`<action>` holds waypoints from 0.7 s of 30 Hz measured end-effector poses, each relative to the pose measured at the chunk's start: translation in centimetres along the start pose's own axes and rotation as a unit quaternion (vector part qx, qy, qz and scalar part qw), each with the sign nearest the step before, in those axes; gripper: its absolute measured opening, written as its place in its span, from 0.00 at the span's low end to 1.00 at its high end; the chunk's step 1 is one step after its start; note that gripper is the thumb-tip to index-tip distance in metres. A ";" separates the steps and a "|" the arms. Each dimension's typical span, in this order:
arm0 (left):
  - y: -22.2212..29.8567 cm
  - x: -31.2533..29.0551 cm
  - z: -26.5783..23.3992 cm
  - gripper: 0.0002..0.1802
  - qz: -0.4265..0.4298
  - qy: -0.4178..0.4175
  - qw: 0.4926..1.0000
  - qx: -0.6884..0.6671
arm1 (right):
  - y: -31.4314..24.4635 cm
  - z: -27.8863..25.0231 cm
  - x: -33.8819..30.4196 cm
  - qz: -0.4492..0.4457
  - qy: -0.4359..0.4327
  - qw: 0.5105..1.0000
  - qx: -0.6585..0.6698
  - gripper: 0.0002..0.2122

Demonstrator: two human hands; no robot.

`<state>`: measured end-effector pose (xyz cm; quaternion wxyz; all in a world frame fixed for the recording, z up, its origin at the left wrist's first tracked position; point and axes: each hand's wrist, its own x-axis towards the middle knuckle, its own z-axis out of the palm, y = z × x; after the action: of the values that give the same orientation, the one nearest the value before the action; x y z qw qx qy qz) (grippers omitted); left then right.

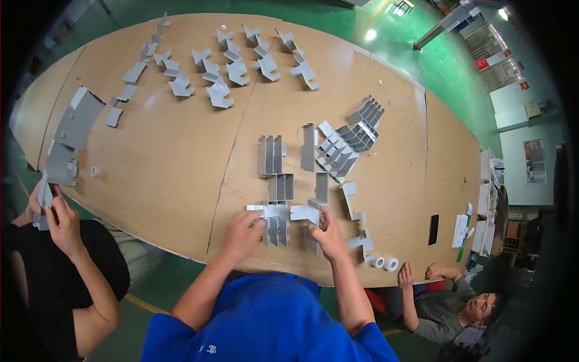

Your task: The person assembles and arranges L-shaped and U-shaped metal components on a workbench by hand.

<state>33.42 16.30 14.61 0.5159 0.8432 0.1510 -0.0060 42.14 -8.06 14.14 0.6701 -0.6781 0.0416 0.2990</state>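
Observation:
My right hand (329, 234) has its thumb and fingers closed on a bent grey sheet-metal bracket (306, 213), near the front edge of the table. The bracket's long part reaches away from me, and a flat tab points left. Just left of it stands a row of similar nested brackets (277, 230). My left hand (243, 233) is curled against the left side of that row, fingers together at its edge; part of its grip is hidden. Beyond the row, more upright bracket panels (270, 155) continue away from me.
A dense bracket cluster (347, 143) lies ahead right, with another bracket (356, 208) nearer. Several brackets (218, 95) spread across the far left. White tape rolls (391, 264) and a phone (433, 230) lie at right. One co-worker holds a metal piece (45, 192) at left; another's hand (406, 276) rests at right.

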 end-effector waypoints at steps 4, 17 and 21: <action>-4.5 1.2 -1.7 0.16 -0.128 0.036 0.984 -0.118 | 3.1 0.4 2.2 0.022 -0.036 0.999 0.022 0.30; -6.0 6.4 -1.1 0.22 -0.186 -0.052 0.969 -0.153 | 2.7 -0.6 3.2 0.114 -0.083 0.985 0.103 0.30; -5.4 8.1 0.1 0.28 -0.177 -0.081 0.970 -0.142 | 4.0 -0.9 3.1 0.076 -0.097 0.988 0.089 0.30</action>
<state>39.74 20.51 8.56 0.6321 0.7175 0.2547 -0.1442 43.17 -8.23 9.09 0.7037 -0.5785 0.0542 0.4089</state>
